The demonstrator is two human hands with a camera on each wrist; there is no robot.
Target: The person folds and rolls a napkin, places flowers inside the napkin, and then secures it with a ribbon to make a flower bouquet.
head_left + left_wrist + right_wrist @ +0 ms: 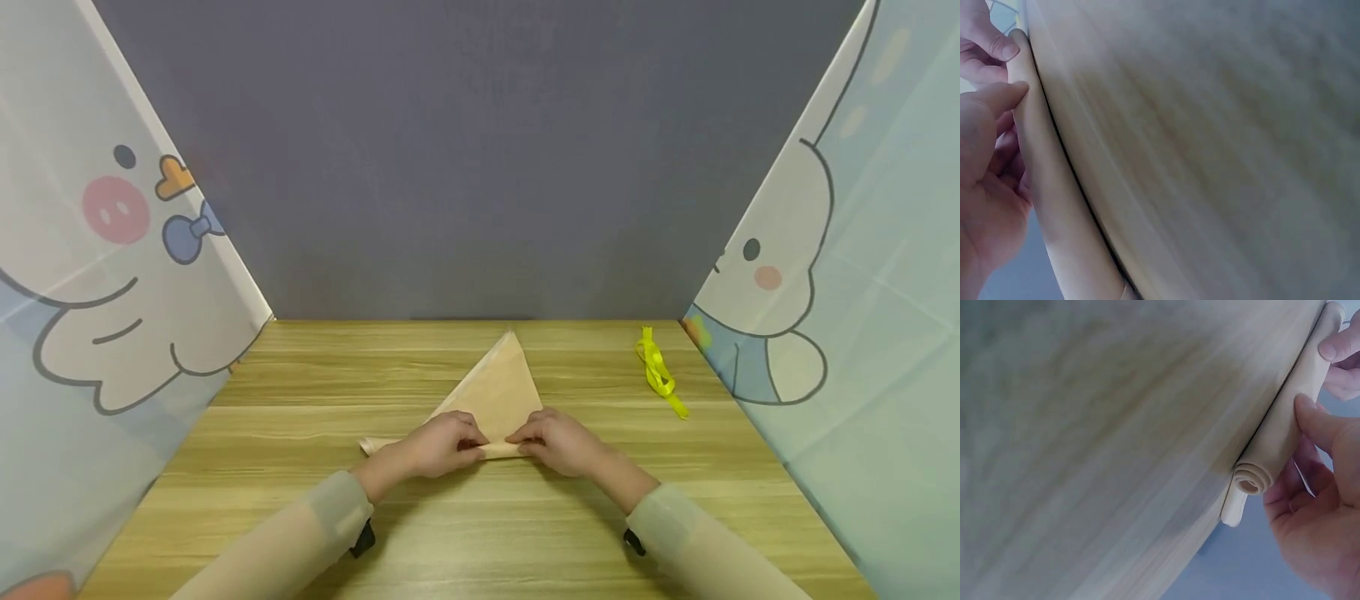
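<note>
A beige cloth (501, 387) lies on the table in a triangular shape, one point towards the back wall and another out to the left. Its near edge is rolled into a tube, and the spiral end of the roll (1279, 434) shows in the right wrist view. My left hand (446, 443) pinches the roll left of its middle, thumb on the near side. Close beside it, my right hand (562, 442) grips the roll near its right end, with thumb and fingers round it. In the left wrist view the roll (1063, 206) runs along the left fingers.
A bright yellow ribbon (656, 371), loosely bundled, lies at the back right of the wood-grain table (300, 367). A dark grey wall (480, 167) stands behind. Cartoon-printed panels (112, 275) flank both sides.
</note>
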